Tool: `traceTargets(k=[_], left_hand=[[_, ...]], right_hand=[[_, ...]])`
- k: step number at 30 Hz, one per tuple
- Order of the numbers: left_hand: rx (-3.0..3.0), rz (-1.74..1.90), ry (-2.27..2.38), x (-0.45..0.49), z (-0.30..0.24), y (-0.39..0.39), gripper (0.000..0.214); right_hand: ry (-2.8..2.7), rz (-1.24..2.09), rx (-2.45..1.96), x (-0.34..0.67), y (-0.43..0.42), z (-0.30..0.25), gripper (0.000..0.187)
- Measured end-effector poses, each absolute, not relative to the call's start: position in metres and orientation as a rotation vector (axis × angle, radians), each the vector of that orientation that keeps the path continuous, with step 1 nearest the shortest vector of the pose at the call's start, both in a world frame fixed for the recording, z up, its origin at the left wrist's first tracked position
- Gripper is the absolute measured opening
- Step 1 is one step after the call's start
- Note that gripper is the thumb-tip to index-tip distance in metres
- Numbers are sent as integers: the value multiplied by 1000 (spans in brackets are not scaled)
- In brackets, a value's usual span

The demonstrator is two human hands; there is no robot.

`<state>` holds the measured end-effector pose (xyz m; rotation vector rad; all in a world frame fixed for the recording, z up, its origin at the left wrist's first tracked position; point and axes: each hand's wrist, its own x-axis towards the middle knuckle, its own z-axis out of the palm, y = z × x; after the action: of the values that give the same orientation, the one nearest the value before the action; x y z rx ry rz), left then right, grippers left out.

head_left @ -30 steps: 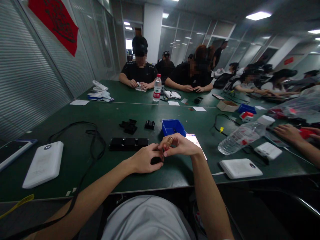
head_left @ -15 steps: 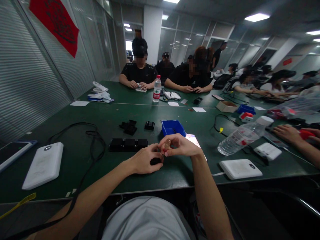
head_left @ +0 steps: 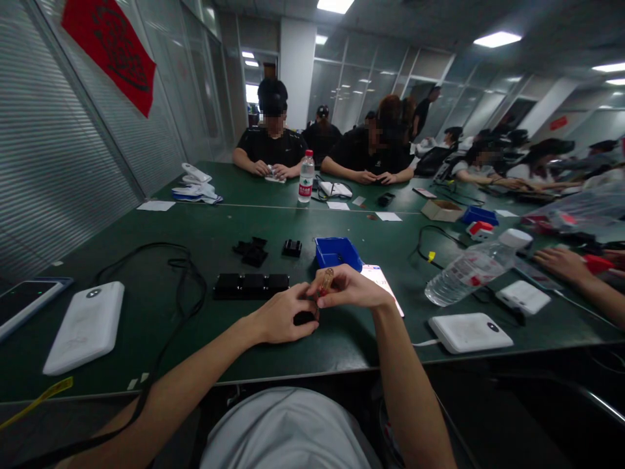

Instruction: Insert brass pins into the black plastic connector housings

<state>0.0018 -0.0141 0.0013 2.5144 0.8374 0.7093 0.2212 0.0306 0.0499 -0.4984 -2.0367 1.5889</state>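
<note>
In my right hand (head_left: 355,288) a small screwdriver (head_left: 327,279) with a clear amber handle is pinched between thumb and fingers, its handle pointing up. My left hand (head_left: 283,316) is curled low over the table around a small black plastic part (head_left: 305,317), most of it hidden by the fingers. The two hands meet at their fingertips, and the screwdriver's tip is out of sight there. Just left of them lies a row of black blocks (head_left: 252,285). A blue tray (head_left: 338,251) stands right behind my right hand, beside a lit phone (head_left: 385,286).
Loose black pieces (head_left: 250,251) and a black block (head_left: 291,247) lie farther back. At right are a tilted water bottle (head_left: 476,267) and a white power bank (head_left: 470,332). Another white power bank (head_left: 85,329) and a black cable (head_left: 188,267) lie left. Co-workers sit opposite and at right.
Both hands keep nearly the same place and grip. The screwdriver's handle shows slightly more upright and clearer; the view has shifted a little.
</note>
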Motion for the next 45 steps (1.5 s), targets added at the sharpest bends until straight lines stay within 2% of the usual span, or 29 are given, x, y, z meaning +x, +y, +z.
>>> traceTargets(k=[5, 11, 18, 31, 40, 45], left_hand=[[2489, 702, 856, 2, 2, -15, 11], [2463, 716, 845, 1, 1, -15, 13], [2461, 722, 840, 1, 0, -15, 14], [2479, 739, 819, 1, -1, -15, 14], [2478, 720, 833, 2, -2, -14, 12], [2517, 720, 838, 1, 1, -15, 12]], right_hand=[[-2012, 1587, -519, 220, 29, 51, 21], [-2033, 1574, -576, 222, 28, 51, 37], [-2047, 1575, -550, 224, 29, 52, 40], [-2083, 1523, -565, 223, 28, 53, 37], [-2058, 1543, -475, 222, 29, 51, 21], [-2060, 1566, -507, 220, 29, 53, 20]])
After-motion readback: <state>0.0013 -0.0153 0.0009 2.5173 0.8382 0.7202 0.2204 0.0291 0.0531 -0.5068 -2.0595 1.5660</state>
